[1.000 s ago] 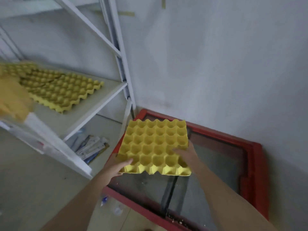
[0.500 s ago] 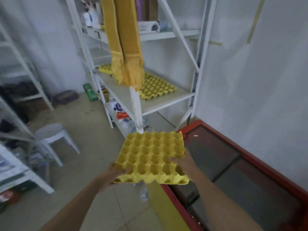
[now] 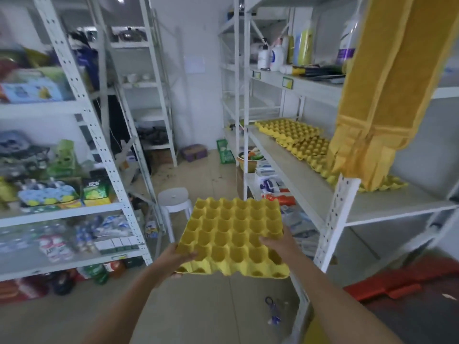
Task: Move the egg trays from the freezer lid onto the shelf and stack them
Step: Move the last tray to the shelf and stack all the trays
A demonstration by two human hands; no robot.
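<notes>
I hold a yellow egg tray (image 3: 233, 234) flat in front of me, above the floor. My left hand (image 3: 173, 259) grips its near left corner and my right hand (image 3: 280, 244) grips its near right edge. On the white shelf (image 3: 305, 180) to the right lie more yellow egg trays (image 3: 295, 137) in an overlapping row along the back. The red-rimmed freezer lid (image 3: 402, 284) shows at the bottom right, behind the shelf post.
A yellow towel (image 3: 372, 100) hangs over the shelf's near corner post (image 3: 332, 219). A white stool (image 3: 173, 199) stands on the floor ahead. Stocked racks (image 3: 74, 170) line the left side. Scissors (image 3: 273, 309) lie on the floor near the post.
The view has swung left from the freezer toward the aisle. The tray has come off the freezer lid and is carried away from it, still in both hands.
</notes>
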